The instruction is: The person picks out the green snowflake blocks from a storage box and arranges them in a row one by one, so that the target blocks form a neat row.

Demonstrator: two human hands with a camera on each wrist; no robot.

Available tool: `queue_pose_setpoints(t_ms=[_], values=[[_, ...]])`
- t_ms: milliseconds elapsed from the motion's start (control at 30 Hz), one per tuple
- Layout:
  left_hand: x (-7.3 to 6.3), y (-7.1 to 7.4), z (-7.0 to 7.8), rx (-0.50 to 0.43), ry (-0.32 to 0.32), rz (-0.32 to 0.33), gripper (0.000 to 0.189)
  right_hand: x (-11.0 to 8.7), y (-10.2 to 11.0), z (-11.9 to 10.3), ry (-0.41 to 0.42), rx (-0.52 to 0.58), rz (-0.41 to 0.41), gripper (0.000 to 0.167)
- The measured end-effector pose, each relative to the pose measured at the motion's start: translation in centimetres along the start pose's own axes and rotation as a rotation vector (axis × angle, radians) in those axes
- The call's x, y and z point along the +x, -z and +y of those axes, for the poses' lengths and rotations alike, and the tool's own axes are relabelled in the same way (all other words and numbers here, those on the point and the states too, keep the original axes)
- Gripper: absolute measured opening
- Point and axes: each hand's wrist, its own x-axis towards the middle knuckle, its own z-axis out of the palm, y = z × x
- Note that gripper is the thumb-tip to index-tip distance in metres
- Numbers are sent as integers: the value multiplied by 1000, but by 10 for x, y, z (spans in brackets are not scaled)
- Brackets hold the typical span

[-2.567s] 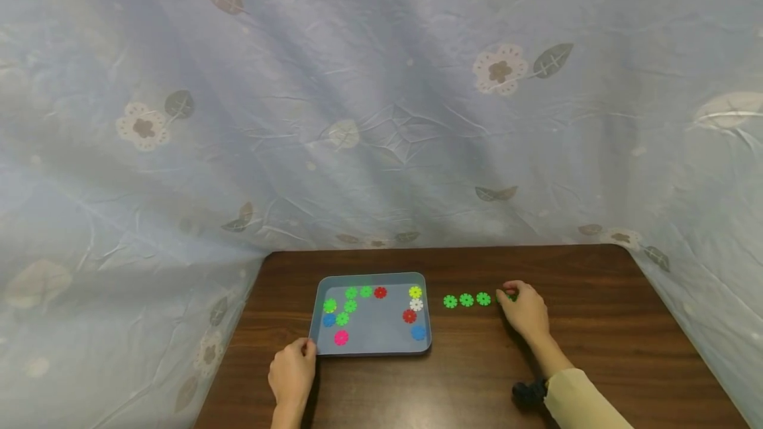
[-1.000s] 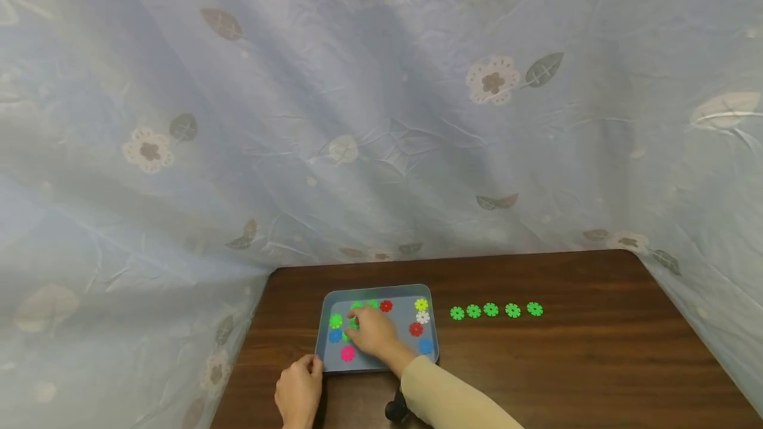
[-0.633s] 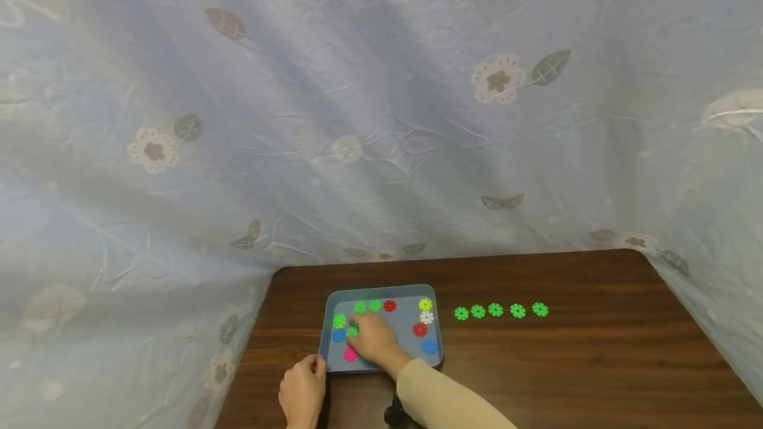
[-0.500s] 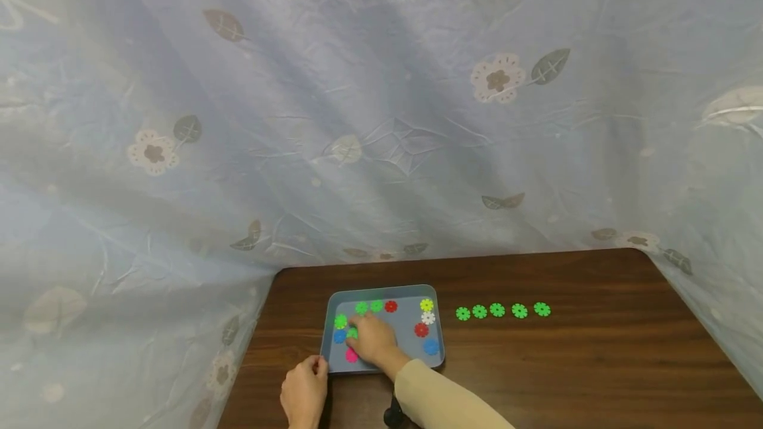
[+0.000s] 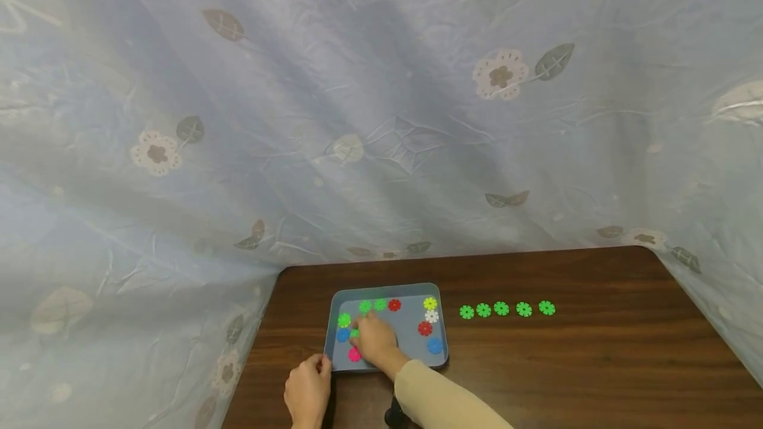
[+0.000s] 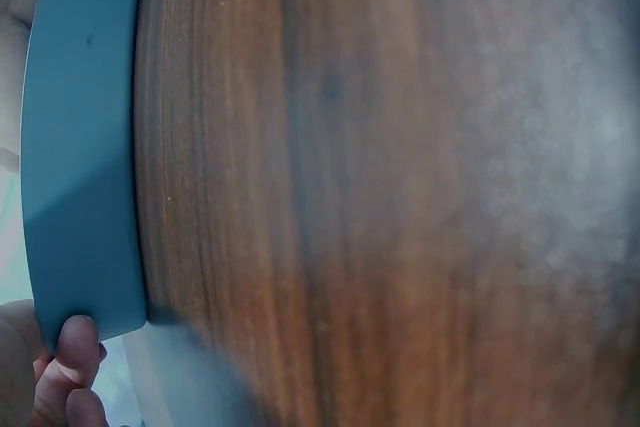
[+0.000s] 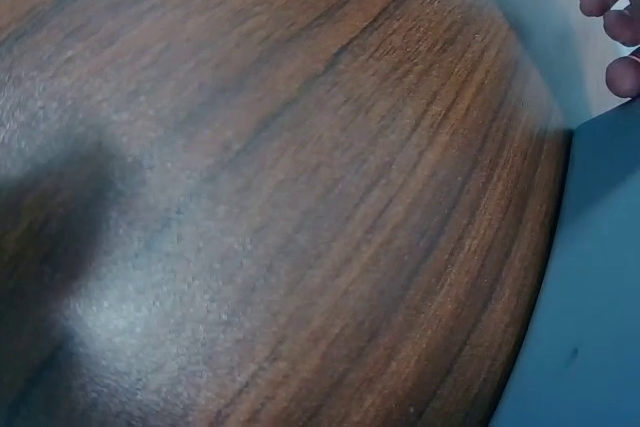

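Observation:
A grey-blue rectangular tray [image 5: 411, 367] lies on the wooden table with loose notched plastic snowflake discs in it. My left hand [image 5: 308, 389] pinches its near left corner; in the left wrist view the fingertips [image 6: 78, 342] are at the tray's end. My right hand [image 5: 375, 339] reaches into the tray's left part, thumb and fingers curled at a green snowflake disc [image 5: 354, 333], mostly covered by them. Around it lie a blue disc [image 5: 343, 335], a pink disc [image 5: 354, 354] and another green disc [image 5: 344, 320].
Several green discs [image 5: 501, 308] form a row on the table [image 5: 566, 363] right of the tray. Inside the tray's right side are a yellow disc [image 5: 430, 303], a white disc [image 5: 432, 316], a red disc [image 5: 425, 328] and a blue one. A patterned curtain [image 5: 381, 118] hangs behind the table.
My right hand has left the row, where a fifth green disc now lies, and come over into the tray, fingers closing at a green disc. The left hand stays at the tray corner.

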Motion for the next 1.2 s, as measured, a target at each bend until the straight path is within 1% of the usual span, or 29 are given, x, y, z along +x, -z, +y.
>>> queue_pose_setpoints(t_ms=[133, 433, 533, 600, 700, 833, 933, 1033, 1200], values=[[0, 0, 0, -6, -4, 2, 13, 0, 0, 1, -6, 7, -7, 30], [-1, -1, 1, -22, 0, -16, 13, 3, 4, 4, -42, 35, -26, 33], [-1, -1, 1, -22, -5, -11, 13, 4, 4, 5, -40, 66, -12, 31], [-1, -1, 1, -22, -11, -7, 13, 4, 5, 7, -33, 92, 1, 27], [0, 0, -1, -18, -18, 3, 12, 4, 10, 12, -17, 166, 32, 19], [0, 0, -2, -17, -21, -1, 13, 4, 23, 20, -12, 295, 81, 13], [1, 0, -3, -21, -24, -6, 14, 5, 34, 27, -13, 364, 130, 11], [1, 0, -3, -26, -22, -4, 13, 6, 46, 35, -22, 412, 158, 12], [1, 0, -2, -27, -14, -5, 13, 4, 72, 53, -47, 459, 177, 16]])
